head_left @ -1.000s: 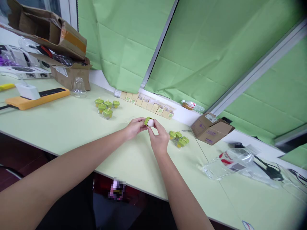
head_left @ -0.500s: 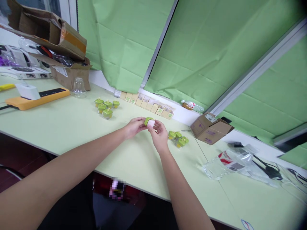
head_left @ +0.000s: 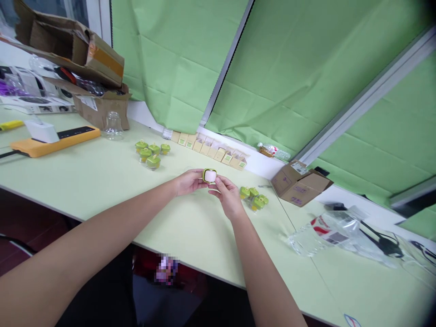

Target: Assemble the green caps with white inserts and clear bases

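Note:
My left hand [head_left: 188, 182] grips the side of a small green lid [head_left: 204, 177] with its fingertips, just above the table. Inside the lid's rim sits a pale pinkish-white piece [head_left: 210, 176], facing me. From the other side, my right hand [head_left: 227, 195] holds the lid's edge between thumb and fingers. Small clear cups with green lids stand in two groups: several [head_left: 153, 162] to the left beyond my left hand, and several more [head_left: 258, 202] just right of my right hand.
A row of small tan boxes [head_left: 218, 153] lines the back edge. At left are an orange power strip [head_left: 61, 143], a clear bell-shaped plastic piece [head_left: 112, 127] and cardboard boxes [head_left: 112, 109]. A carton [head_left: 298, 184], a large clear bottle [head_left: 306, 236] and cables lie at right.
The lid has turned so its inside, with the pale piece seated in the rim, now faces me. My right thumb has shifted down to the lid's right edge.

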Tool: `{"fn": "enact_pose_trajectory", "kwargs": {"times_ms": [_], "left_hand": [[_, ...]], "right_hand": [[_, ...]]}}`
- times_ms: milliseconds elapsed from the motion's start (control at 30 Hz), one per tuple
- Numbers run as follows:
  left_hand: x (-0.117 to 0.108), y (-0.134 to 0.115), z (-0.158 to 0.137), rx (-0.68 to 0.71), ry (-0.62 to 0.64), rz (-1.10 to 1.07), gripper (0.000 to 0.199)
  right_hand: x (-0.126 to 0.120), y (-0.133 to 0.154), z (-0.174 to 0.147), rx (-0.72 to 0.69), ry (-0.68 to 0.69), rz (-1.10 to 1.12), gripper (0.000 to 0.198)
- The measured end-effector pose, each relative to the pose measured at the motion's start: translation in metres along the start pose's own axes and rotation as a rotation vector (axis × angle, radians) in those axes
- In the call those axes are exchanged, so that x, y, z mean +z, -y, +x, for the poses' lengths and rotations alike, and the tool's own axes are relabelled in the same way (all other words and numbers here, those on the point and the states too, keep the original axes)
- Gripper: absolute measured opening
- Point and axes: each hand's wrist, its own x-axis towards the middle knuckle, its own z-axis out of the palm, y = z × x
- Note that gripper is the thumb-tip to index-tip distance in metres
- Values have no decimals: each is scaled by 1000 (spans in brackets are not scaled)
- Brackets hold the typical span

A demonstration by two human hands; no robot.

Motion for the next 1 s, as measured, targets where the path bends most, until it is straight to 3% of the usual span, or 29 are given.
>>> {"fn": "enact_pose_trajectory", "kwargs": {"times_ms": [300, 467, 633, 867, 1000], "left_hand": [[-4, 3, 3, 10, -24, 43, 22], [-4, 3, 1, -28, 82, 68, 21], [-6, 1, 0, -63, 90, 60, 23], [-7, 3, 7, 114, -160, 262, 26], [-4, 5, 6, 203, -213, 571, 28]], "right_hand": [[-2, -1, 2, 63, 1, 46, 37], [0, 4, -1, -42, 38, -73, 44], [-6, 5, 0, -58, 53, -56, 36], [-12, -5, 9, -5, -135, -239, 39], [-12, -7, 8, 44, -84, -273, 42]]}}
